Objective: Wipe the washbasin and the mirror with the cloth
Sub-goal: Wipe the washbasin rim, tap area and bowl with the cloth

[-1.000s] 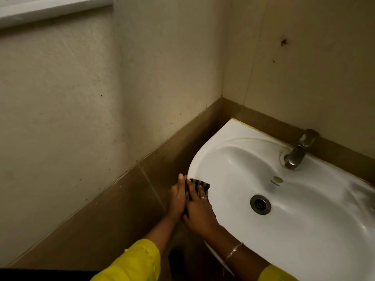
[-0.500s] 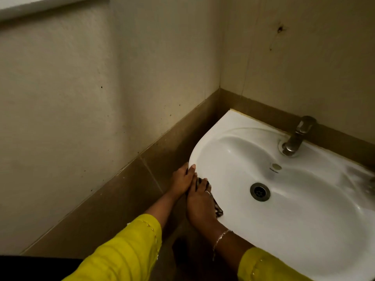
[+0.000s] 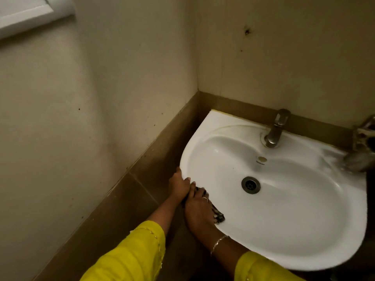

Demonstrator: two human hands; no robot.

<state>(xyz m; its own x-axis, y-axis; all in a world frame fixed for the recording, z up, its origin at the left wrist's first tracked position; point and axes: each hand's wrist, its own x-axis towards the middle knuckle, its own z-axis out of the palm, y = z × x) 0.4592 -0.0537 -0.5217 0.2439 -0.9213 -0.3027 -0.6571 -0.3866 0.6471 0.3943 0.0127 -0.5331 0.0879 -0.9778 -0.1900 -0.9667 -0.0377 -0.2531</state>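
Two hands meet at the near-left rim of the washbasin (image 3: pixel 203 151). Your right hand (image 3: pixel 199 209) presses flat on the dark cloth (image 3: pixel 218 216), pinning it to the rim without clenching it; your left hand (image 3: pixel 178 184) curls empty over the edge just beside it. Judged soft and limp, the cloth should bunch easily, so keep your palm spread over its middle. Glazed basin looks slick. Beige walls crowd the corner; a tap (image 3: pixel 274 130) stands far right.

Yellow sleeves (image 3: pixel 129 258) on both arms, L cuff w/ small trim. Thin bracelet (image 3: pixel 218 243) on R wrist, ring (image 3: pixel 205 198) on R hand (image 3: pixel 199 211).
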